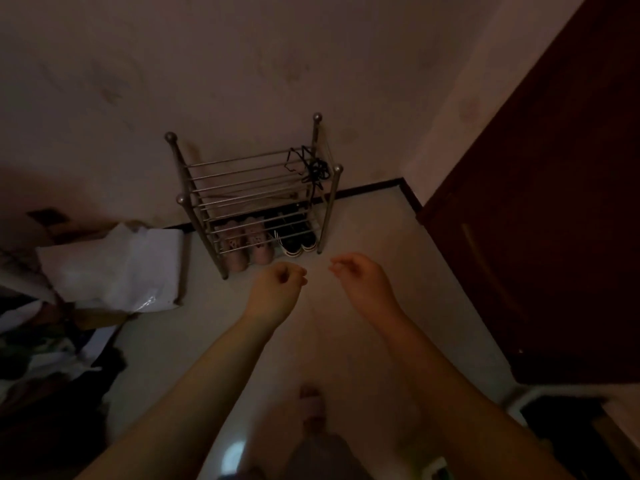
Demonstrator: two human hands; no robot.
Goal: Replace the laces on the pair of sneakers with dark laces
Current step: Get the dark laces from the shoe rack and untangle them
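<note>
A metal shoe rack (194,216) stands against the wall. A tangle of dark laces (313,168) lies on its top shelf at the right end. On the bottom shelf sit a pair of pink sneakers (247,245) on the left and a pair of dark sneakers with white soles (299,242) on the right. My left hand (282,284) and my right hand (353,271) are stretched out in front of the rack, above the floor, both with fingers curled and holding nothing.
A dark wooden door (540,216) fills the right side. White bags and clutter (114,268) are piled on the floor at the left. My foot (311,407) stands on the pale floor below. A bin (561,427) sits at the lower right.
</note>
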